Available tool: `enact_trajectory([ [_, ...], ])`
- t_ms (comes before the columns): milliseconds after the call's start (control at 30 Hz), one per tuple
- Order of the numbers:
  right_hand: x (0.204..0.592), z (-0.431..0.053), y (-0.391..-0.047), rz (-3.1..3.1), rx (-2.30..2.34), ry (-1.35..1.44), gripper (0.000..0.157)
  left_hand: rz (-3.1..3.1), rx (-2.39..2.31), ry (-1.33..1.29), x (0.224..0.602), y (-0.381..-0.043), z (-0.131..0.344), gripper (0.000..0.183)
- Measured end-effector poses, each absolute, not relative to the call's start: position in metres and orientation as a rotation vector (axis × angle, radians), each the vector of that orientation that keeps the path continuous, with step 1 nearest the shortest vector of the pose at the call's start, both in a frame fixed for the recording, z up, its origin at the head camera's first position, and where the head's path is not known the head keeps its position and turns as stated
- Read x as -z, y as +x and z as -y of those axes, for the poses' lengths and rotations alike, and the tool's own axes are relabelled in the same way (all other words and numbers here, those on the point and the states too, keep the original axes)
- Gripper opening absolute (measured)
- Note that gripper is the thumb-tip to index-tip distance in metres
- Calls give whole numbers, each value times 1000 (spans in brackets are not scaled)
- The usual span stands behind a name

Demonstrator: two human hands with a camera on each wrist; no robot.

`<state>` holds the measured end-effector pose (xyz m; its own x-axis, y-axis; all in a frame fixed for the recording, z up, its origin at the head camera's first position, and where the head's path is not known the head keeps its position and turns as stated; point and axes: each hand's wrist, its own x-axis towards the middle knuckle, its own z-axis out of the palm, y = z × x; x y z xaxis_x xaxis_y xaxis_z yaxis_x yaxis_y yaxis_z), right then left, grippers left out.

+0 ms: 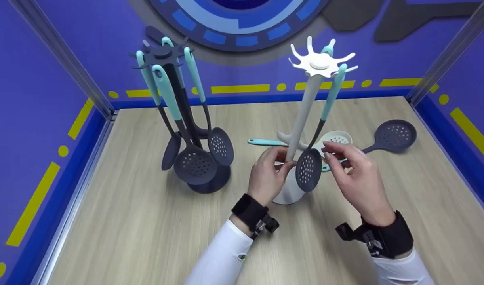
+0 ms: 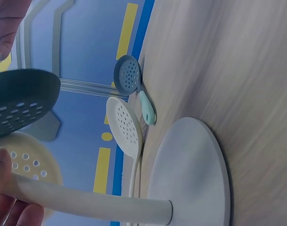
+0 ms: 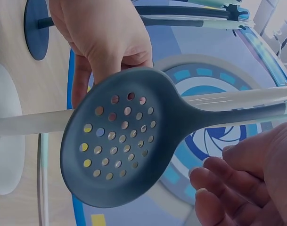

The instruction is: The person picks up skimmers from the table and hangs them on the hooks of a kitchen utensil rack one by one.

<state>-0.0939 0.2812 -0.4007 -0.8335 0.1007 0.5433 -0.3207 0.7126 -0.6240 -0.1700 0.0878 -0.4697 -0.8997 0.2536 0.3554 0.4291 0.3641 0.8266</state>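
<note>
My left hand (image 1: 267, 174) grips the pole of a white utensil stand (image 1: 305, 107) low down, thumb and fingers round it. From the stand's hooked top hangs a dark skimmer (image 1: 308, 170) with a mint handle, its perforated head in front of the pole. Just right of that head is my right hand (image 1: 355, 174), fingers loosely bent and holding nothing. In the right wrist view, its fingertips (image 3: 202, 197) are apart from the skimmer's neck. Behind the pole, the left wrist view shows a cream skimmer (image 2: 44, 162), partly hidden by the left hand's fingers.
On the left stands a dark utensil stand (image 1: 218, 180) hung with several mint-handled utensils. Behind the white stand, a white skimmer (image 1: 337, 137) and a mint-handled utensil (image 1: 263, 141) lie on the wooden table (image 1: 147, 237). A dark skimmer (image 1: 395, 135) lies far right. Blue panels enclose the table.
</note>
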Motion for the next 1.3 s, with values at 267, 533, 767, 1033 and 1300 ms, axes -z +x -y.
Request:
enact_trajectory([
  [267,400,-282,-95,2408,-1000,139,21,2469,1543,-634,470,-171,-87,26],
  [533,398,-287,-94,2439,-992,96,19,2522,1579,-708,467,-174,-81,24],
  [767,392,-302,-94,2425,-1006,10,20,2557,1588,-769,466,-175,-78,25],
  [1033,387,-314,-93,2386,-988,-43,21,2595,1513,-824,464,-176,-75,24],
  [1300,387,-315,-92,2390,-983,-55,21,2594,1435,-834,464,-175,-76,25],
])
